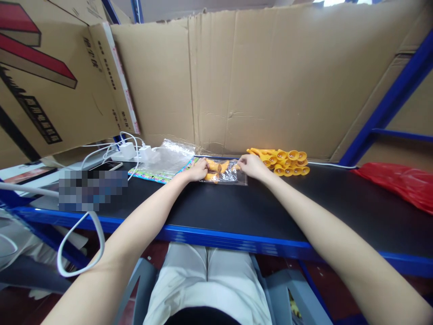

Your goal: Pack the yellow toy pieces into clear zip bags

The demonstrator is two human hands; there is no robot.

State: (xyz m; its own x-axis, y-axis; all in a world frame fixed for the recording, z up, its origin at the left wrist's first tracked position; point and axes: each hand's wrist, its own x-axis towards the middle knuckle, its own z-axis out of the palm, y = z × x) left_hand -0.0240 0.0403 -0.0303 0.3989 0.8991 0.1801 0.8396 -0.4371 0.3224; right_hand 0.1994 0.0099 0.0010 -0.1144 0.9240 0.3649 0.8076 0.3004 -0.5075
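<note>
Hands meet at a small clear bag [225,174] lying flat on the black table [304,203]. Your left hand [197,170] pinches the bag's left end; your right hand [249,165] pinches its right end, fingers curled down onto the plastic. Between the two grips, orange toys [214,168] sit inside the bag, though their exact shape is hard to make out. Just right of your right hand lies a pile [287,161] of similar orange pieces. Left of your left hand sits a stack of empty bags [169,158].
</note>
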